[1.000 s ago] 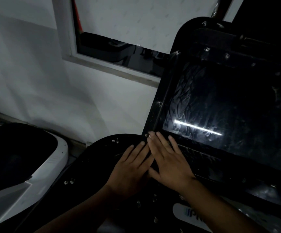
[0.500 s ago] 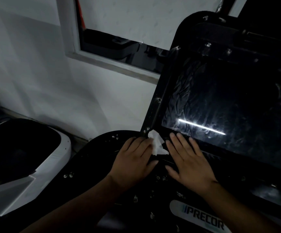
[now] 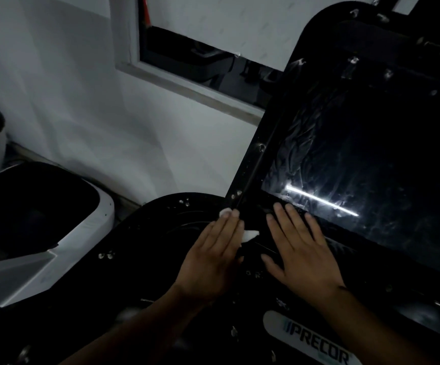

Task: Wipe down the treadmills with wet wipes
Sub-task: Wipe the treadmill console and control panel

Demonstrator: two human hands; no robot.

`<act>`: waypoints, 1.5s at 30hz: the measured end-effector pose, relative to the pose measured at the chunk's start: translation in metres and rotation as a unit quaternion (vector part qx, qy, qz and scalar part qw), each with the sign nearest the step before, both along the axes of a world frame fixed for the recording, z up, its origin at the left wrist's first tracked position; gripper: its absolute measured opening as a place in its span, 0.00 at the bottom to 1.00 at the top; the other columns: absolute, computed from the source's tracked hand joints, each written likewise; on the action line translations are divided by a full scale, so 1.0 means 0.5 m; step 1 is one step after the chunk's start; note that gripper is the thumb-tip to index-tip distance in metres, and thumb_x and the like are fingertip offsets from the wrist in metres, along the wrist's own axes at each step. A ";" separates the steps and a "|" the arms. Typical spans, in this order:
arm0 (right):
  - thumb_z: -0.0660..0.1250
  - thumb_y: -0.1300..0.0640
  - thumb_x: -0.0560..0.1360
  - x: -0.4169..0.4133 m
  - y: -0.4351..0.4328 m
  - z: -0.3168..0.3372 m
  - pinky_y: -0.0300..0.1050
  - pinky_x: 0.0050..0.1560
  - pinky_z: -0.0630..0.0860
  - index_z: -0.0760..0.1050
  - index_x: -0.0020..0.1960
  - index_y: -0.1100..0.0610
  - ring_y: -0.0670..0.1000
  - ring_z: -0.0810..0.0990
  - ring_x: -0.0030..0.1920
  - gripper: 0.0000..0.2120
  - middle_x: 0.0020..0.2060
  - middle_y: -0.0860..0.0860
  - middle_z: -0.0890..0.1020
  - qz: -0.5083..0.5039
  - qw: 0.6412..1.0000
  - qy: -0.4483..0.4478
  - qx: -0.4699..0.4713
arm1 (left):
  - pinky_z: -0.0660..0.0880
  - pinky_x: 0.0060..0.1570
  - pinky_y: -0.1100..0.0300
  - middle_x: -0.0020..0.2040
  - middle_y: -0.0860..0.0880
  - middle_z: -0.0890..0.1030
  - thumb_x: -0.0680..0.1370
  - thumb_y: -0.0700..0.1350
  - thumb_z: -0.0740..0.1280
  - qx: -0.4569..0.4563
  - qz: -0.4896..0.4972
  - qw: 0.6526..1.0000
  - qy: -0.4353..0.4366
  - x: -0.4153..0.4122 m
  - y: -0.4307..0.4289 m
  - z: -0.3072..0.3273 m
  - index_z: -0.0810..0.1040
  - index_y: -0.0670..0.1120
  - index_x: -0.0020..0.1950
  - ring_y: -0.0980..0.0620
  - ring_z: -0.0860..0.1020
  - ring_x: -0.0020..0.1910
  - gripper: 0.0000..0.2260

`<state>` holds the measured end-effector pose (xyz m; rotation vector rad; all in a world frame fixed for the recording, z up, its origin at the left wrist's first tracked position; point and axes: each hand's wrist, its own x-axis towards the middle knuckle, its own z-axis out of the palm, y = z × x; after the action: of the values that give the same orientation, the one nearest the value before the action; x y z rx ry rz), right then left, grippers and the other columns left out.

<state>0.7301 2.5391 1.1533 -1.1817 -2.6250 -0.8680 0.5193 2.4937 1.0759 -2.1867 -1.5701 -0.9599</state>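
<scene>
A black treadmill console (image 3: pixel 255 291) fills the lower middle and right, with a dark glossy screen (image 3: pixel 371 159) streaked by wipe marks and a white Precor label (image 3: pixel 316 338). My left hand (image 3: pixel 213 254) lies flat with straight fingers on a white wet wipe (image 3: pixel 249 235), pressing it onto the console just below the screen's lower left corner. Bits of the wipe peek out at the fingertips and by the thumb side. My right hand (image 3: pixel 300 248) rests flat on the console beside it, fingers spread, tips at the screen's bottom edge, holding nothing.
A white wall (image 3: pixel 87 106) stands behind, with a window frame (image 3: pixel 187 83) and a drawn blind above. Another white and black machine (image 3: pixel 37 233) sits at the lower left. Small droplets dot the console.
My hands have moved apart. The wipe, first hidden beneath both hands, is now under my left hand alone, and my right hand has slid to the right along the screen's bottom edge.
</scene>
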 end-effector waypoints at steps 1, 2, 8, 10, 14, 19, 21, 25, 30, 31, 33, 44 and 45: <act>0.54 0.38 0.79 0.000 -0.001 0.000 0.60 0.78 0.53 0.56 0.80 0.59 0.57 0.54 0.81 0.37 0.81 0.58 0.56 -0.002 1.000 -0.001 0.000 | 0.65 0.74 0.45 0.80 0.37 0.58 0.84 0.53 0.56 -0.015 0.019 0.998 -0.050 0.007 -0.005 -0.009 0.61 0.35 0.78 0.42 0.57 0.80 0.28; 0.54 0.38 0.79 -0.001 -0.001 -0.001 0.60 0.78 0.52 0.56 0.80 0.59 0.57 0.53 0.81 0.37 0.81 0.58 0.56 -0.004 1.000 -0.004 0.001 | 0.64 0.75 0.46 0.80 0.36 0.57 0.84 0.54 0.56 -0.032 0.040 0.993 -0.105 0.018 -0.004 -0.011 0.60 0.34 0.79 0.41 0.56 0.80 0.30; 0.56 0.37 0.77 -0.001 -0.001 0.002 0.59 0.79 0.48 0.57 0.79 0.60 0.57 0.53 0.81 0.39 0.80 0.58 0.56 -0.007 1.000 -0.012 -0.003 | 0.51 0.80 0.49 0.82 0.38 0.50 0.84 0.57 0.55 -0.054 0.031 0.961 -0.268 0.082 0.058 0.087 0.53 0.34 0.80 0.45 0.48 0.82 0.34; 0.55 0.37 0.77 0.000 -0.003 0.002 0.59 0.79 0.49 0.56 0.80 0.59 0.57 0.52 0.81 0.39 0.80 0.58 0.56 -0.007 1.000 -0.008 -0.008 | 0.54 0.79 0.46 0.81 0.36 0.52 0.84 0.56 0.55 -0.033 0.005 0.978 -0.204 0.080 0.038 0.066 0.56 0.33 0.79 0.42 0.49 0.82 0.33; 0.56 0.38 0.77 -0.001 -0.001 0.002 0.61 0.79 0.51 0.57 0.80 0.59 0.57 0.52 0.81 0.38 0.80 0.58 0.56 -0.004 1.000 -0.007 -0.008 | 0.56 0.78 0.47 0.81 0.36 0.53 0.84 0.56 0.54 -0.034 -0.001 0.982 -0.184 0.048 0.044 0.043 0.55 0.33 0.79 0.43 0.51 0.82 0.32; 0.56 0.39 0.77 0.000 0.000 0.000 0.60 0.79 0.50 0.58 0.80 0.59 0.57 0.53 0.81 0.38 0.80 0.58 0.57 -0.003 1.000 -0.007 -0.013 | 0.52 0.79 0.49 0.81 0.36 0.52 0.85 0.53 0.54 -0.030 -0.004 0.974 -0.224 0.058 0.078 0.077 0.54 0.32 0.79 0.43 0.50 0.82 0.31; 0.56 0.39 0.78 -0.001 0.001 0.001 0.60 0.79 0.50 0.56 0.80 0.59 0.57 0.53 0.81 0.37 0.81 0.58 0.56 0.001 1.000 -0.006 -0.009 | 0.59 0.77 0.45 0.80 0.35 0.55 0.84 0.52 0.55 -0.022 -0.022 0.985 -0.171 0.030 0.044 0.026 0.55 0.32 0.79 0.41 0.53 0.81 0.30; 0.55 0.39 0.80 -0.001 0.005 0.004 0.60 0.79 0.52 0.55 0.80 0.59 0.57 0.53 0.81 0.36 0.80 0.58 0.56 0.000 1.000 -0.014 -0.005 | 0.55 0.79 0.50 0.81 0.38 0.52 0.84 0.53 0.54 -0.039 -0.023 0.970 -0.239 0.022 0.090 0.074 0.50 0.39 0.81 0.46 0.51 0.82 0.30; 0.55 0.40 0.79 -0.001 0.006 0.004 0.60 0.79 0.52 0.53 0.80 0.59 0.57 0.52 0.81 0.37 0.81 0.58 0.56 -0.001 1.000 -0.019 -0.002 | 0.54 0.79 0.47 0.81 0.36 0.52 0.85 0.53 0.54 -0.030 -0.025 0.970 -0.239 0.052 0.069 0.066 0.55 0.33 0.79 0.43 0.50 0.82 0.30; 0.55 0.39 0.79 -0.002 0.006 0.004 0.60 0.79 0.51 0.53 0.81 0.59 0.57 0.52 0.81 0.37 0.81 0.58 0.55 -0.005 1.000 -0.022 -0.001 | 0.56 0.78 0.47 0.81 0.36 0.53 0.85 0.53 0.53 -0.027 -0.023 0.973 -0.228 0.047 0.046 0.037 0.56 0.32 0.79 0.42 0.51 0.81 0.31; 0.54 0.39 0.79 -0.005 0.005 0.003 0.60 0.79 0.51 0.52 0.81 0.59 0.57 0.51 0.81 0.37 0.81 0.58 0.54 -0.013 1.000 -0.028 -0.001 | 0.58 0.78 0.48 0.81 0.36 0.54 0.86 0.54 0.51 -0.047 -0.021 0.970 -0.236 0.038 0.023 0.001 0.56 0.32 0.79 0.43 0.53 0.81 0.31; 0.54 0.39 0.79 -0.009 0.000 0.004 0.60 0.79 0.52 0.56 0.80 0.60 0.57 0.53 0.81 0.36 0.81 0.58 0.54 -0.018 1.000 -0.025 0.002 | 0.57 0.67 0.79 0.81 0.53 0.56 0.84 0.50 0.57 -0.093 -0.019 0.920 -0.380 0.000 0.023 0.053 0.59 0.46 0.81 0.72 0.55 0.74 0.26; 0.54 0.39 0.79 -0.009 0.000 0.004 0.60 0.79 0.52 0.56 0.80 0.59 0.57 0.53 0.81 0.36 0.81 0.58 0.54 -0.017 1.000 -0.023 0.002 | 0.58 0.67 0.77 0.80 0.50 0.58 0.83 0.49 0.61 -0.083 -0.008 0.915 -0.395 0.000 0.023 0.055 0.60 0.46 0.80 0.70 0.57 0.74 0.26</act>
<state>0.7255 2.5392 1.1554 -1.2245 -2.6458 -0.9162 0.5195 2.5055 1.1035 -2.0144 -2.0030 -1.9494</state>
